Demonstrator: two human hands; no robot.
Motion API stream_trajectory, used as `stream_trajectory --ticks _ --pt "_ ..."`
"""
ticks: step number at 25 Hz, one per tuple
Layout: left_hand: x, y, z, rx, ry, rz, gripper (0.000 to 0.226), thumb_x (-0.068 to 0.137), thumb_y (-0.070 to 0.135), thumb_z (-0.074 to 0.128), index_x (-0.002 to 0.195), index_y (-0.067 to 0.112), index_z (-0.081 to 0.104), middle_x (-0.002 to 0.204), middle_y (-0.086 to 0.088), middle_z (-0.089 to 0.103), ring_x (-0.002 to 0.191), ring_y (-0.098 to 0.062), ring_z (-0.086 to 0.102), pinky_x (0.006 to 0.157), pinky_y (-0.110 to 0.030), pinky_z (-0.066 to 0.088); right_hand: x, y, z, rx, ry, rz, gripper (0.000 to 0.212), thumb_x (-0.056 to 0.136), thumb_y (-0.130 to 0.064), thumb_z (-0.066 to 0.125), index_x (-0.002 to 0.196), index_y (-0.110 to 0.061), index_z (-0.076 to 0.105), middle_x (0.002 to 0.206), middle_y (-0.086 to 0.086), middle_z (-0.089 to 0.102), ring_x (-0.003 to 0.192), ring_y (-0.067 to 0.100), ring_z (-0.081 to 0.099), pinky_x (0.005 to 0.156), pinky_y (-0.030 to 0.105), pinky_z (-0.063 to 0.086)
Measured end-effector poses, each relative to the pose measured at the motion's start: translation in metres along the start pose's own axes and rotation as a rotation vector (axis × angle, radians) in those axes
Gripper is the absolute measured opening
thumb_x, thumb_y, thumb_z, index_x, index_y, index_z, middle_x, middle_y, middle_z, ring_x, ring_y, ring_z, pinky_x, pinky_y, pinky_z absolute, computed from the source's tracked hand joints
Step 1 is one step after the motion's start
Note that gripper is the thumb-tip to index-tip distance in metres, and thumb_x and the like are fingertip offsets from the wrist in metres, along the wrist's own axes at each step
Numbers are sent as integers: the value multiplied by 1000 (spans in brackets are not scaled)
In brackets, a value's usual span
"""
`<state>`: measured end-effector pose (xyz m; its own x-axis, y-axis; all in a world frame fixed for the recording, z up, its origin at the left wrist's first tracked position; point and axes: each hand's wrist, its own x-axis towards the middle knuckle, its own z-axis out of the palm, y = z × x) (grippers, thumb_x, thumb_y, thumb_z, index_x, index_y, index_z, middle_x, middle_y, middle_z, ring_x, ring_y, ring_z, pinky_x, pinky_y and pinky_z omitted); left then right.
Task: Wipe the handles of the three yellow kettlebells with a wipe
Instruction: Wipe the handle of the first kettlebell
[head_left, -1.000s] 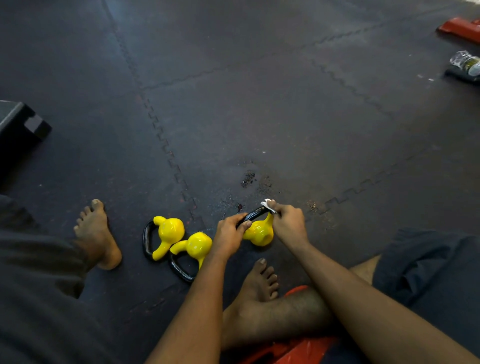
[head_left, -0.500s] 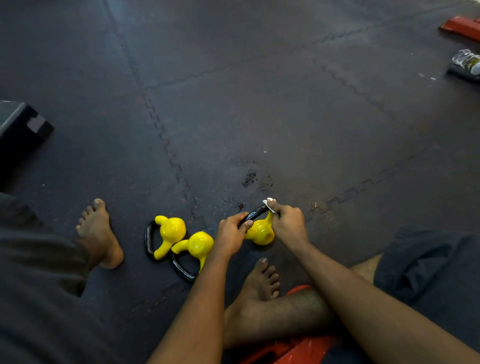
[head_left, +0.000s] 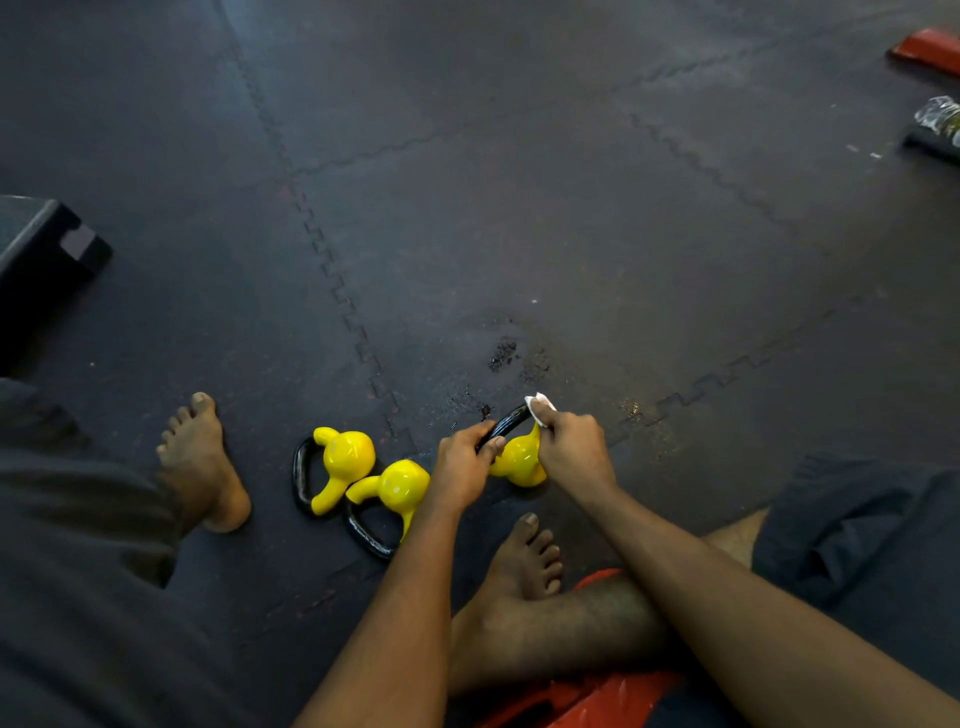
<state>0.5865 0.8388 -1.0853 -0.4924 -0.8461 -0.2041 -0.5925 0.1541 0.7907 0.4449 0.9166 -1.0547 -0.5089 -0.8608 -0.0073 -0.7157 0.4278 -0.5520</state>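
Yellow, the kettlebell (head_left: 517, 460) lies on the rubber mat (head_left: 571, 234), just beyond a bare foot (head_left: 524, 561). The left hand (head_left: 460, 465) curls its fingers round the black handle (head_left: 506, 423). The right hand (head_left: 571, 449) pinches a white wipe (head_left: 540, 402) against the handle's far end. A second kettlebell (head_left: 397, 486) and a third kettlebell (head_left: 345, 460) lie just left of the left hand. A black box (head_left: 41, 249) stands at the left edge, and a bottle (head_left: 940, 117) lies far right.
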Motion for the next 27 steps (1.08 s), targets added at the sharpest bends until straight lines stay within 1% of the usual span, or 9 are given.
stream_trajectory --ticks 2,5,8,11,16,19,21,24,27 --pt "1 -1 -1 -2 8 -5 28 93 29 59 118 20 67 84 -3 71 71 -7 58 68 -19 46 0 1 2 -12 -23 -44 46 93 -11 46 133 -29 57 123 9 66 99 35 65 79 37 51" --pt "1 -1 0 10 1 -10 26 93 30 58 114 18 68 76 3 65 68 -7 57 63 -14 39 4 5 3 -43 -26 52 43 95 -14 45 135 -25 56 109 23 67 99 40 62 77 40 49" --pt "0 1 -2 12 12 2 24 93 28 58 113 20 69 75 1 66 67 -10 58 58 -11 37 -1 2 7 -15 -43 -29 44 94 -13 46 136 -26 55 112 19 68 98 38 63 76 36 48" --pt "0 1 -2 5 17 -4 24 93 26 58 114 19 69 75 3 67 65 -5 57 55 -3 36 5 7 7 -11 -42 49 42 96 -18 44 135 -28 55 108 21 68 96 39 63 74 37 48" --pt "-2 4 -3 -10 19 -13 27 94 25 59 119 21 66 82 -2 70 75 -14 62 68 -19 42 5 6 7 18 -32 -61 45 96 -13 44 137 -29 54 128 7 62 104 29 62 85 31 48" --pt "-3 5 -3 -12 5 -3 24 93 26 59 115 21 67 81 -1 71 74 -16 63 69 -25 46 8 10 8 -3 -20 2 43 97 -16 44 137 -27 53 117 17 67 100 36 63 79 36 49" --pt "-3 4 -3 0 8 1 27 93 26 59 119 21 66 83 -3 72 77 -17 64 71 -26 49 6 9 10 30 -6 -62 43 97 -14 45 137 -27 54 115 15 68 94 36 64 76 36 50" --pt "-4 7 -4 -5 0 5 26 93 26 59 118 22 66 83 -3 71 77 -16 64 70 -24 47 8 11 11 18 -15 -4 43 97 -17 43 136 -31 53 96 20 71 82 36 63 67 38 48" --pt "-6 10 -5 -1 -30 21 25 93 27 59 117 23 66 83 -3 70 76 -15 63 72 -25 48 12 14 8 129 31 86 38 95 -15 48 128 -26 62 103 16 72 88 34 66 72 36 50"
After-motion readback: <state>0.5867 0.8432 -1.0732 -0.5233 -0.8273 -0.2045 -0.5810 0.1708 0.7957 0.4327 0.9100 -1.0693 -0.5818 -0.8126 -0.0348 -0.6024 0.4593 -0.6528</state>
